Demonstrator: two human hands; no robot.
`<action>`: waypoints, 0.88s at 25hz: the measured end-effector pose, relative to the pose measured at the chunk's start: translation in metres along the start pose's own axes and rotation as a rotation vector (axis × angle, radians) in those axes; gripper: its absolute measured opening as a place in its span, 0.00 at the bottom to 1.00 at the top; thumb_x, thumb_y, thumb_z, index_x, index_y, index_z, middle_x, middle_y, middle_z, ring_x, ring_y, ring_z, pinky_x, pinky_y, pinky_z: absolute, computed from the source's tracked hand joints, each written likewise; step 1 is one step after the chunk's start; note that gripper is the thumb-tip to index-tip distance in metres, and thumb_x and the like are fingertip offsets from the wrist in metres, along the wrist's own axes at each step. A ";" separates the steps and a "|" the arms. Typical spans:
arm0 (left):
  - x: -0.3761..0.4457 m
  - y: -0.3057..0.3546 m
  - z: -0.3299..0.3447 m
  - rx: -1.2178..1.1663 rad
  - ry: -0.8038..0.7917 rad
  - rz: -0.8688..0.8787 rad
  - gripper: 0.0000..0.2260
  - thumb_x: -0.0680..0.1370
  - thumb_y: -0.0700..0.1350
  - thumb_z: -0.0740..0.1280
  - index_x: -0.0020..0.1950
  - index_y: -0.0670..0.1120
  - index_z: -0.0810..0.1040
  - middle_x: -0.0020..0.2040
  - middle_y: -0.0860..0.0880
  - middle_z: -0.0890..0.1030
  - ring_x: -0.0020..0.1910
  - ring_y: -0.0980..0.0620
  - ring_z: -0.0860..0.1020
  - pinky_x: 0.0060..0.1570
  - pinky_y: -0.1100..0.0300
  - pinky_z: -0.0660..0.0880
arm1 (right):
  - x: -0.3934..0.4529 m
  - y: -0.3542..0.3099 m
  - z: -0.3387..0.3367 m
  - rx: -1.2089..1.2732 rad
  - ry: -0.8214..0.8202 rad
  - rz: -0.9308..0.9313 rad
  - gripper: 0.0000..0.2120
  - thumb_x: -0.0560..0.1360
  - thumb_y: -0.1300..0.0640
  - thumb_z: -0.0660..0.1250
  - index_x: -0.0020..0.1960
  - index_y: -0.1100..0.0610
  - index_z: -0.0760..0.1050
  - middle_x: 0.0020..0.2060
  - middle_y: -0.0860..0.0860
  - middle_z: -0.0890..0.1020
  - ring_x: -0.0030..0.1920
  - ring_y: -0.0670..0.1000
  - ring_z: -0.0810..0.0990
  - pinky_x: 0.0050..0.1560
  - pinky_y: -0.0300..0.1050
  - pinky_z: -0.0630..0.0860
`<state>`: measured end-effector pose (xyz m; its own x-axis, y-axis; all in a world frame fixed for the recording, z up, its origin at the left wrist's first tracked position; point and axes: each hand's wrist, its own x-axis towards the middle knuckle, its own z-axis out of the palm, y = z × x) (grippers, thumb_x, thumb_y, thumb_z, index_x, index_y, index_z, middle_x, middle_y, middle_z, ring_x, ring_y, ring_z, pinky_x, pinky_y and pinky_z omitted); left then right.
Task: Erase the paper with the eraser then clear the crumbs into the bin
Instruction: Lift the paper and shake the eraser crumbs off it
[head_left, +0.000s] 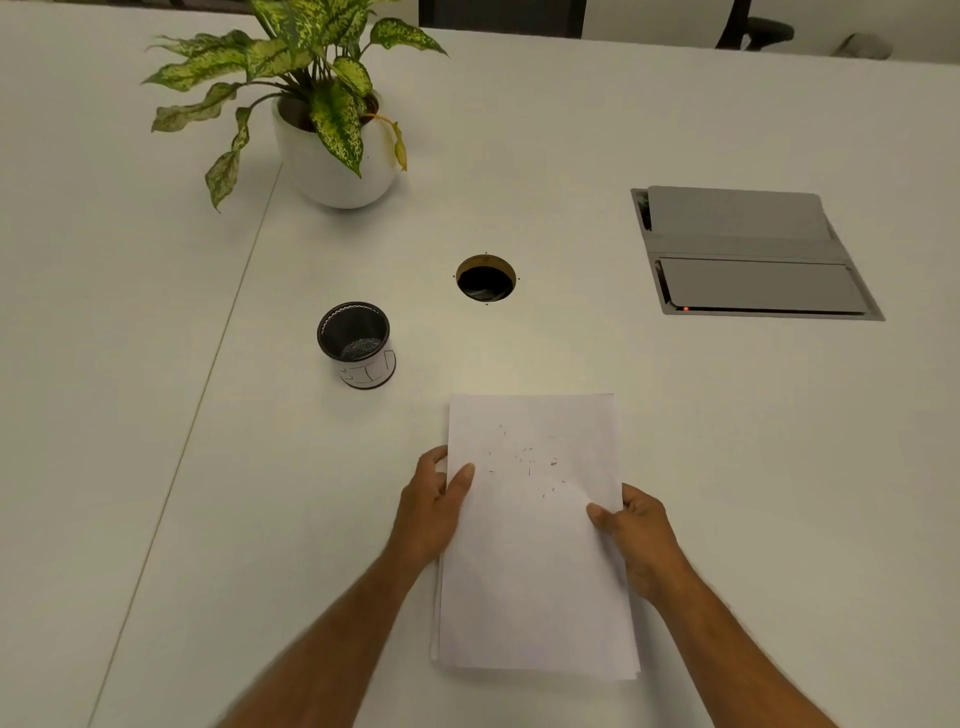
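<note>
Paper (535, 566) — white sheet on the desk (727, 467), dark crumbs (530, 460) scattered over its upper half. Left hand (434, 512) grips the sheet's left edge, right hand (636, 530) pinches the right edge. Bin (356, 343) — small black cup, well apart, up-left of the sheet.

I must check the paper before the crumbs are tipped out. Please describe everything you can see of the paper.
The paper is a white, upright-format sheet on the white table, apparently atop a thin stack whose edges show at its left and bottom. Small dark eraser crumbs are scattered over its upper half. The left hand grips its left edge, the right hand its right edge, thumbs on top.
</note>
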<state>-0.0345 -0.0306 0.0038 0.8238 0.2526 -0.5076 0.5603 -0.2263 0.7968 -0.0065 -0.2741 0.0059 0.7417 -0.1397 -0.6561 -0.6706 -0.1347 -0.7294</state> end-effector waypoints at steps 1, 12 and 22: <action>-0.002 -0.002 0.001 -0.025 0.003 -0.031 0.15 0.81 0.50 0.66 0.67 0.48 0.73 0.54 0.51 0.82 0.52 0.52 0.82 0.52 0.59 0.77 | -0.004 0.000 -0.001 0.005 0.000 -0.019 0.12 0.75 0.67 0.69 0.56 0.56 0.80 0.47 0.52 0.85 0.48 0.56 0.84 0.52 0.53 0.80; -0.061 0.012 0.006 0.115 0.157 0.232 0.05 0.83 0.43 0.62 0.47 0.46 0.71 0.39 0.54 0.78 0.35 0.58 0.75 0.34 0.70 0.68 | -0.062 -0.003 -0.005 -0.068 0.036 -0.282 0.11 0.77 0.62 0.67 0.53 0.46 0.77 0.49 0.46 0.84 0.48 0.49 0.83 0.51 0.51 0.81; -0.137 -0.001 0.001 -0.086 0.267 0.519 0.05 0.78 0.47 0.61 0.52 0.56 0.74 0.47 0.54 0.83 0.44 0.61 0.81 0.38 0.75 0.74 | -0.128 0.012 -0.019 0.034 0.109 -0.551 0.11 0.76 0.63 0.69 0.53 0.49 0.77 0.43 0.43 0.84 0.43 0.45 0.83 0.40 0.36 0.79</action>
<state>-0.1480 -0.0663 0.0721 0.9319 0.3597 0.0470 0.0714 -0.3089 0.9484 -0.1096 -0.2766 0.0845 0.9754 -0.1580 -0.1534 -0.1819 -0.1852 -0.9657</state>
